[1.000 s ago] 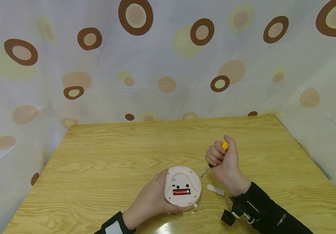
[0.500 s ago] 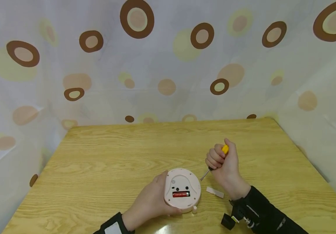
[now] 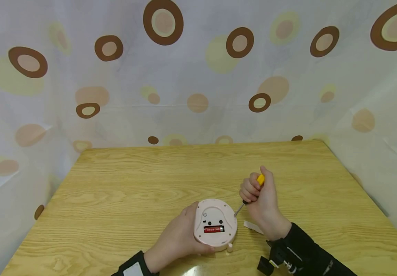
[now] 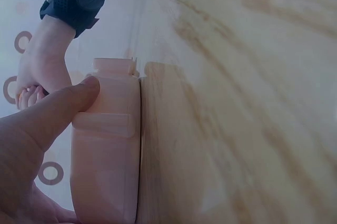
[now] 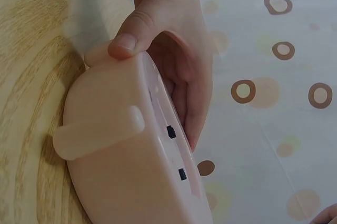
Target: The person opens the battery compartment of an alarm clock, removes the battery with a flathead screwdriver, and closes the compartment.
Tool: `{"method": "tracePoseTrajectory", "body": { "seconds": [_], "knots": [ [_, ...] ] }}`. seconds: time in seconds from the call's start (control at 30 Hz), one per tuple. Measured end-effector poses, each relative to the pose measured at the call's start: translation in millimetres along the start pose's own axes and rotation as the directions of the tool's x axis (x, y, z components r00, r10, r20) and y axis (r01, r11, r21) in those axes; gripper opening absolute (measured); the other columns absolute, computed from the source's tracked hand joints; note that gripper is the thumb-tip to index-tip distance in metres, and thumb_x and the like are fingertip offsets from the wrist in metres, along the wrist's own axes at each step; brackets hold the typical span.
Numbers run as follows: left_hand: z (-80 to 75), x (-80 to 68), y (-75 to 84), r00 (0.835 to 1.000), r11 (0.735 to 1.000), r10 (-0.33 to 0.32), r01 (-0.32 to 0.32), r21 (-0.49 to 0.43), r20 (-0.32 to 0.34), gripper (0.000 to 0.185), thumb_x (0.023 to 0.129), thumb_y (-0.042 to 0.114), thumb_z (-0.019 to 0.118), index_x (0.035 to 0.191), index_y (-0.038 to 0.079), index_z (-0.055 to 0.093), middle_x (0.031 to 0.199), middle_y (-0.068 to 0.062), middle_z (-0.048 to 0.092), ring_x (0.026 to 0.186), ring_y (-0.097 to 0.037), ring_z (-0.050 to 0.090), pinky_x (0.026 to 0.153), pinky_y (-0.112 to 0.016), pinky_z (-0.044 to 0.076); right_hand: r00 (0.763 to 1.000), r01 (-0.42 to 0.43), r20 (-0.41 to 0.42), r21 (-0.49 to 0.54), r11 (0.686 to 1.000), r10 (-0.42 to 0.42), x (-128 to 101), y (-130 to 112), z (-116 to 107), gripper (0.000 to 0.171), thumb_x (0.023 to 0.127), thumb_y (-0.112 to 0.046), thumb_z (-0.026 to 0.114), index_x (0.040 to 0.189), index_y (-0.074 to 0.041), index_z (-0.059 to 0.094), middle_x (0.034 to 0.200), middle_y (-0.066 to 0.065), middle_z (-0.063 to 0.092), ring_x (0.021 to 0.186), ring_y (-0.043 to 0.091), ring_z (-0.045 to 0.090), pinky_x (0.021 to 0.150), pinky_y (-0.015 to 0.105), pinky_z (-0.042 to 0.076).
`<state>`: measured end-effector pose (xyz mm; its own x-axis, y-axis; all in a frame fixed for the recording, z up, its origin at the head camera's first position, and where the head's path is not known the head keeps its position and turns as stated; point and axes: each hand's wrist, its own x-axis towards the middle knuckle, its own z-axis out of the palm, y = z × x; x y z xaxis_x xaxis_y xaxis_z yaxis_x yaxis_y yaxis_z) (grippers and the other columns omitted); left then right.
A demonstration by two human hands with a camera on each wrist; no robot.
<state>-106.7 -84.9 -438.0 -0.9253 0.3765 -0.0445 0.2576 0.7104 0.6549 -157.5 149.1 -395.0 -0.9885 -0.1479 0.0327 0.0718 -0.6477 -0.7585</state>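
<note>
L hand (image 3: pixel 181 232) grips pink case (image 3: pixel 215 214) on table (image 3: pixel 132 180), R hand (image 3: pixel 261 201) holds screwdriver (image 3: pixel 261 179) at its side, & I think lid (image 3: pixel 252 226) is off, batt (image 3: pixel 214 229) in, case not open yet.

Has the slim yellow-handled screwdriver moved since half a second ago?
Yes, the screwdriver has shifted slightly left and down in the head view, judged against the flat, pale, rectangular strip on the wood-grain table.

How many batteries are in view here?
1: a red cylindrical battery lies in the open slot on the upward-facing side of the round pale-pink plastic device. Any more inside would be hidden.
</note>
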Motion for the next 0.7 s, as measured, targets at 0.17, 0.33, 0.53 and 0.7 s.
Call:
{"method": "tracePoseTrajectory", "body": {
  "seconds": [0.17, 0.33, 0.53, 0.7],
  "knots": [
    [0.8, 0.1, -0.6, 1.0, 1.0, -0.002, 0.002, -0.004, 0.0, 0.129, 0.063, 0.045, 0.102, 0.16, -0.007, 0.034, 0.147, -0.023, 0.058, 0.129, -0.033, 0.064, 0.108, -0.049, 0.056, 0.998, 0.018, 0.054, -0.027, 0.999, -0.016, -3, 6, 3, 0.058, 0.117, -0.04, 0.019, 0.063, -0.019, 0.027, 0.059, -0.002, 0.014, 0.054, 0.019, 0.005, 0.059, 0.034, 0.0],
    [1.2, 0.3, -1.4, 1.0, 1.0, 0.004, -0.004, 0.001, -0.007, 0.128, 0.063, 0.044, 0.102, 0.159, -0.006, 0.035, 0.146, -0.022, 0.059, 0.128, -0.032, 0.064, 0.107, -0.048, 0.056, 0.998, 0.014, 0.066, -0.051, 0.999, -0.01, -5, 14, 6, 0.058, 0.117, -0.04, 0.019, 0.064, -0.019, 0.028, 0.059, -0.002, 0.015, 0.054, 0.018, 0.007, 0.059, 0.035, 0.001],
    [0.8, 0.4, -1.7, 1.0, 1.0, 0.011, -0.011, 0.009, -0.005, 0.127, 0.063, 0.044, 0.102, 0.16, -0.005, 0.035, 0.145, -0.022, 0.059, 0.127, -0.031, 0.064, 0.105, -0.047, 0.057, 0.999, 0.006, 0.052, -0.082, 0.997, -0.002, -8, 22, 11, 0.058, 0.117, -0.039, 0.021, 0.064, -0.019, 0.028, 0.058, -0.004, 0.018, 0.053, 0.017, 0.011, 0.06, 0.035, 0.003],
    [0.6, 1.1, -1.0, 1.0, 1.0, 0.013, -0.013, -0.003, 0.001, 0.127, 0.063, 0.044, 0.102, 0.16, -0.004, 0.035, 0.145, -0.02, 0.059, 0.128, -0.03, 0.063, 0.106, -0.047, 0.057, 0.999, -0.008, 0.036, -0.082, 0.997, 0.011, -10, 26, 14, 0.057, 0.117, -0.039, 0.023, 0.064, -0.018, 0.029, 0.057, -0.006, 0.021, 0.052, 0.015, 0.014, 0.059, 0.034, 0.004]
  ]
}}
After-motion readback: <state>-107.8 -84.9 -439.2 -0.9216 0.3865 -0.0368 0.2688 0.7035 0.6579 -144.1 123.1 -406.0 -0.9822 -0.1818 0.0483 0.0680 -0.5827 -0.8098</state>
